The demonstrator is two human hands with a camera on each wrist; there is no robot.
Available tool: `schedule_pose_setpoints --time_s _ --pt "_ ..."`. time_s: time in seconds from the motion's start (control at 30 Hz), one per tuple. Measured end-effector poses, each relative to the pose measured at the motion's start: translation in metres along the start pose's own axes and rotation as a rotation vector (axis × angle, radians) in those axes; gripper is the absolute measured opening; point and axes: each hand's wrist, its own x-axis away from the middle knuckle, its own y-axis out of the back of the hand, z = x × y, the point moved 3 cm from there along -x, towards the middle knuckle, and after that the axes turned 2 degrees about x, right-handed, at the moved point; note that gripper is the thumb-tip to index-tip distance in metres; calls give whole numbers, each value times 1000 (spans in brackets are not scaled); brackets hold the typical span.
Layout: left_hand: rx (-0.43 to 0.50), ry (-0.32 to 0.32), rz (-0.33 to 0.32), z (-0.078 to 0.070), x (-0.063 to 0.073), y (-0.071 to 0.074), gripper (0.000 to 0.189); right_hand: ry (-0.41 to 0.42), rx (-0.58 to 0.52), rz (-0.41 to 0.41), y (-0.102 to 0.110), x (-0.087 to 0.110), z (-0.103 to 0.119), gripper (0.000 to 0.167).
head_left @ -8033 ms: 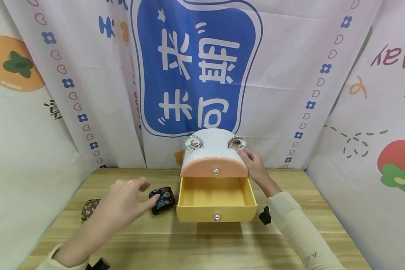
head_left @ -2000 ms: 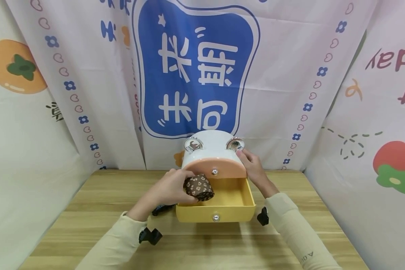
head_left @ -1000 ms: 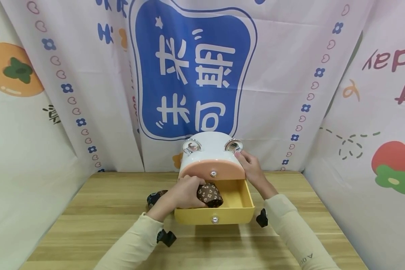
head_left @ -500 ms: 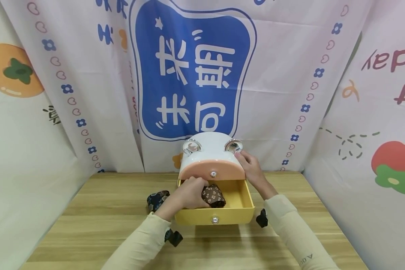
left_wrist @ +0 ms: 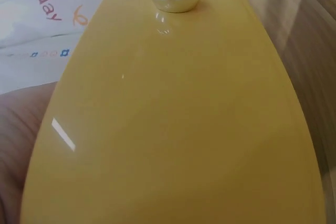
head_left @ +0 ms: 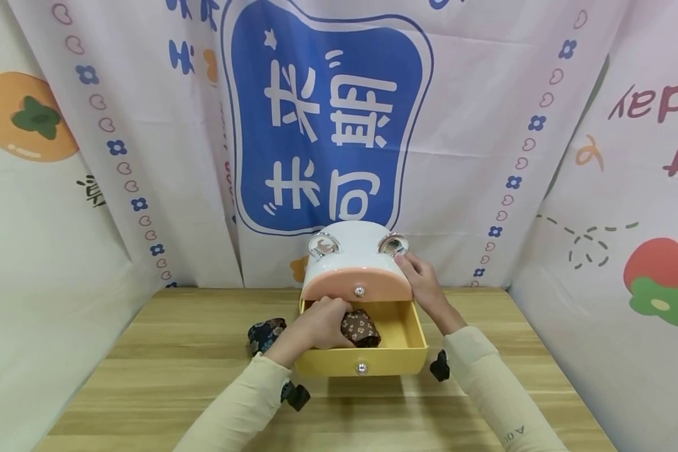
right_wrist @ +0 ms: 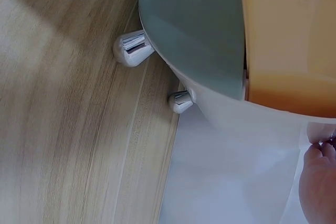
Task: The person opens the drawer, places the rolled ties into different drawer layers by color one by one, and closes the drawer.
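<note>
A white frog-shaped drawer box [head_left: 353,248] stands at the back of the table. Its yellow lower drawer [head_left: 328,364] is pulled out, and the drawer's front fills the left wrist view. Inside lies a small brown flower-patterned cloth roll [head_left: 361,329]. My left hand [head_left: 324,323] reaches over the drawer's left side and holds the roll, thumb towards the front; the other fingers are mostly hidden. On the box's right side, my right hand [head_left: 427,282] grips beside the silver-rimmed eye [head_left: 393,244]; its fingertips touch the white side in the right wrist view.
A dark blue flower-patterned cloth roll [head_left: 267,333] lies on the wooden table [head_left: 164,376], left of the drawer. The peach upper drawer [head_left: 339,285] is closed. Short silver feet [right_wrist: 181,100] carry the box. Printed cloth hangs behind and at both sides.
Since two seconds ago, my left hand has lowered the brown cloth roll into the drawer and moved slightly right. My right hand has kept its place on the box.
</note>
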Motion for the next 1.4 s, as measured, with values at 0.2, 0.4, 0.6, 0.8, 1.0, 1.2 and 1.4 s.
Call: schedule_pose_setpoints --time_s 0.2,0.4,0.6,0.8,1.0,1.2,1.4 --pt "6 -7 -15 -4 6 9 45 -6 -17 -2 1 -1 1 45" --pt "54 2 -68 -15 18 29 40 -8 -18 -3 3 0 0 46" --pt "17 49 -183 -33 38 52 23 -6 -8 -7 5 0 -4 50" --pt "84 -8 -254 -45 58 56 15 -15 -8 5 7 4 6 48" --pt "122 -21 -198 -47 75 38 16 -47 -1 43 10 15 37 45" --pt "146 -35 -181 -47 85 14 16 -44 3 33 9 14 37 43" --pt "125 -9 -182 -49 89 -11 12 -44 -16 38 8 15 38 42"
